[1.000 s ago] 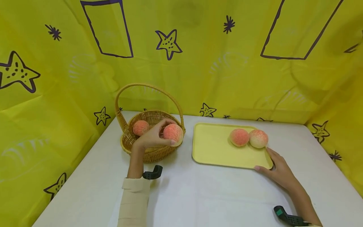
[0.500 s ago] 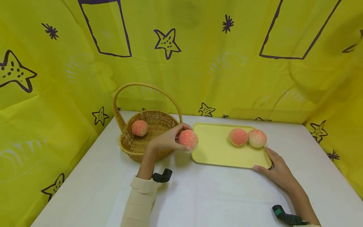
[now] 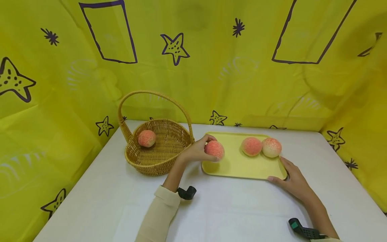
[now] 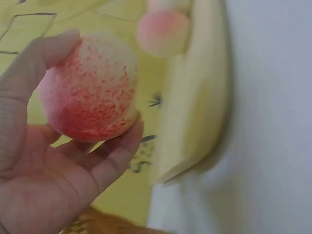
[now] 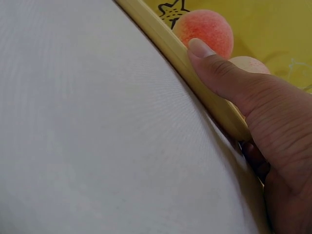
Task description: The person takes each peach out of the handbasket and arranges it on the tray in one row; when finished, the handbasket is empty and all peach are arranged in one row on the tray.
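My left hand (image 3: 198,150) holds a pink and cream peach (image 4: 92,87) between thumb and curled fingers, over the left end of the yellow tray (image 3: 232,169). My right hand (image 3: 294,179) grips the tray's near right corner, its thumb (image 5: 219,73) along the rim and its fingers partly hidden at the edge. On the tray, a pinker peach (image 3: 251,146) sits against a paler peach (image 3: 271,147) toward the right end. Another peach (image 3: 146,138) lies at the left inside the wicker basket (image 3: 157,166), behind and left of my left hand.
The basket's tall arched handle (image 3: 154,93) rises above its rim, left of the tray. A yellow curtain with starfish drawings (image 3: 193,77) encloses the white table (image 3: 229,201) at the back and both sides.
My left hand has carried the peach rightward from over the basket to over the tray's left end. My right hand has stayed at the tray's corner.
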